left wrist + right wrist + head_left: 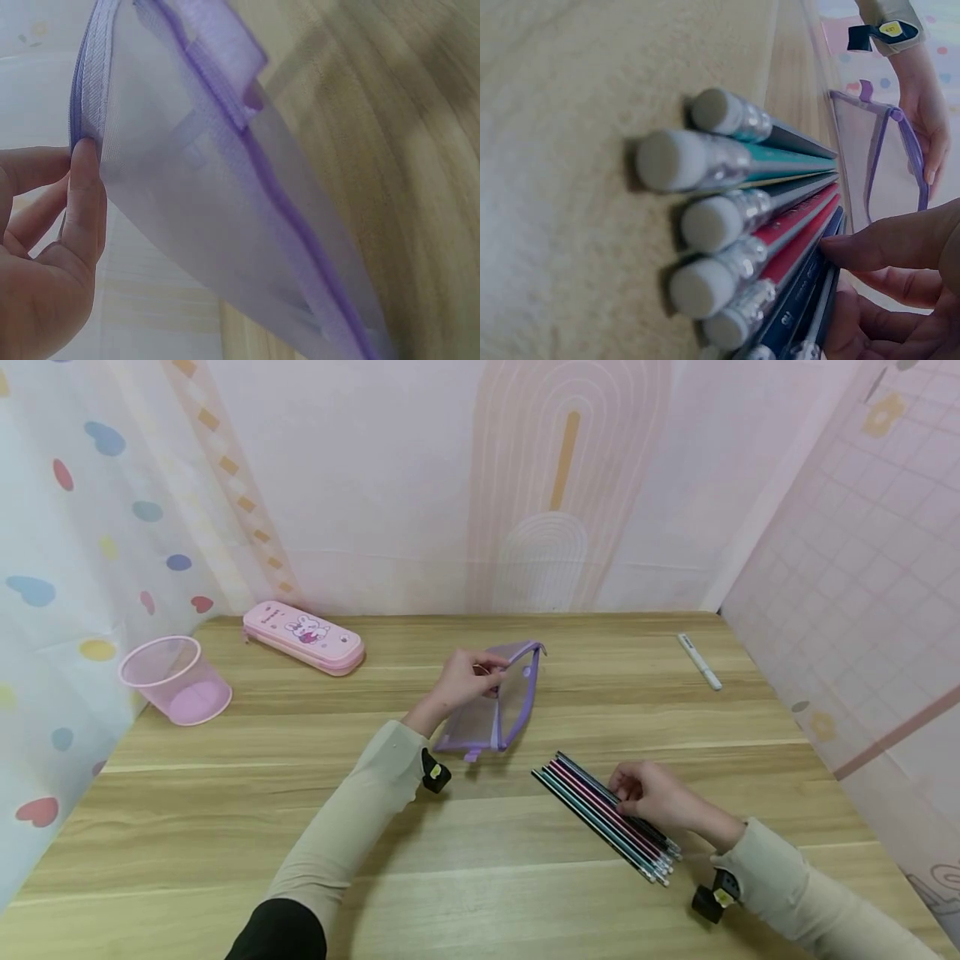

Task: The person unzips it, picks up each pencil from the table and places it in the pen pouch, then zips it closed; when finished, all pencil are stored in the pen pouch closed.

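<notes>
- Pouch (495, 702) stands mid-desk (225, 827); left hand (465, 681) pinches its zipper edge, holding the mouth open and upright
- Pencils (607, 817) lie bunched nearby; right hand's (654, 795) grip curls around them, keeping them aligned

My right hand (900, 292) grips a bundle of pencils (780, 225) at lower right, erasers toward the camera on the table (562, 150). At upper right, my left hand (930, 127) holds the mesh pouch (881, 150).
</notes>
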A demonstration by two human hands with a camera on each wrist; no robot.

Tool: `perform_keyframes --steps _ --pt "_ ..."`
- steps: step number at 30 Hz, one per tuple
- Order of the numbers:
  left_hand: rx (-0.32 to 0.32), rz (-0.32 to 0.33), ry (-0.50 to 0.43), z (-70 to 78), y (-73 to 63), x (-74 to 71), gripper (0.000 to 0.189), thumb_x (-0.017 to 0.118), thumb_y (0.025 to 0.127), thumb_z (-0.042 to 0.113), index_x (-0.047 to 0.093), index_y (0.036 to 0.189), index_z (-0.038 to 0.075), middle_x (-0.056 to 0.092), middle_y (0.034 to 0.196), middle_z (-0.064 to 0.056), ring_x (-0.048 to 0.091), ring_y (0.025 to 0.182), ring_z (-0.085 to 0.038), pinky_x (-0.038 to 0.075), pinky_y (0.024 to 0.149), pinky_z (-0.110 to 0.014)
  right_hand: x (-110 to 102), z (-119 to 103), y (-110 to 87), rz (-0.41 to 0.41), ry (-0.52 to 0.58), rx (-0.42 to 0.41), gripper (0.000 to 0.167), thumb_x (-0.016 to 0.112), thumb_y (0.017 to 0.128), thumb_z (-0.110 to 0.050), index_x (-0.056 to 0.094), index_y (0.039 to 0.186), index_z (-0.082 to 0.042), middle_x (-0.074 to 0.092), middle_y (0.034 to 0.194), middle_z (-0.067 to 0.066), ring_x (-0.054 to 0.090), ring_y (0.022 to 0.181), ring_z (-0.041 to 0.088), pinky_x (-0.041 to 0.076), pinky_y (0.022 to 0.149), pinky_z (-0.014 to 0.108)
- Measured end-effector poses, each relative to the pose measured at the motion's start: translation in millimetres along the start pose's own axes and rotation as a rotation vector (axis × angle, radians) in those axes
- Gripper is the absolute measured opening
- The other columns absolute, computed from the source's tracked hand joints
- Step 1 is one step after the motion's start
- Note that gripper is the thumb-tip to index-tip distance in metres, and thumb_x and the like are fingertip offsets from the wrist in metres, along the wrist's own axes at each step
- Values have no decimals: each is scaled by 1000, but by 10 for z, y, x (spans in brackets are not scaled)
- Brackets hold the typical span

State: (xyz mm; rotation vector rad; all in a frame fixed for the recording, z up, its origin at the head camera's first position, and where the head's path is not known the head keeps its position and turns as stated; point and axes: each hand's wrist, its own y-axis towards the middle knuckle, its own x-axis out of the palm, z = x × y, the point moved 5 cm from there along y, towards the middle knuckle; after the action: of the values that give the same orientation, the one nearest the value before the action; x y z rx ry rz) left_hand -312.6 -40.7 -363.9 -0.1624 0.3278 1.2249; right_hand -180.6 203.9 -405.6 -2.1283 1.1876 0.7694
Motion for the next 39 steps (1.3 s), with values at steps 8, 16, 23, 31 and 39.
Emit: perform_keyframes --steps 8,16,23,31,39 --pt "-19 -3 10 -2 -9 -3 28 58 81 -1 59 107 -8 59 81 -14 56 62 -9 58 62 -25 -129 -76 39 92 63 -94 33 58 76 7 56 109 5 65 81 14 59 70 13 51 56 19" --pt "-16 1 -3 -3 -16 1 28 58 81 -1 59 107 -9 59 78 -12 56 61 -8 58 62 -26 -323 -138 203 233 292 -66 36 59 82 -2 54 117 4 63 94 24 60 72 5 55 59 22" --pt "-28 8 -14 -12 -17 -21 30 59 81 0 58 109 -9 59 90 -26 57 61 -8 58 62 -25 -393 -218 419 322 511 -30 38 59 83 -5 52 119 4 63 98 23 62 72 4 57 67 25" --pt "-6 28 -12 6 -27 -33 28 59 81 0 59 107 -8 59 92 -29 57 60 -7 58 61 -25 -266 -409 693 299 776 46 45 57 83 -1 45 126 3 64 87 1 63 78 10 56 71 24" --pt "9 13 -13 -26 -9 18 28 59 81 0 58 107 -9 60 91 -28 57 60 -7 58 61 -26 -60 -522 973 239 943 123 44 53 83 4 44 126 5 65 81 2 63 75 10 56 70 20"
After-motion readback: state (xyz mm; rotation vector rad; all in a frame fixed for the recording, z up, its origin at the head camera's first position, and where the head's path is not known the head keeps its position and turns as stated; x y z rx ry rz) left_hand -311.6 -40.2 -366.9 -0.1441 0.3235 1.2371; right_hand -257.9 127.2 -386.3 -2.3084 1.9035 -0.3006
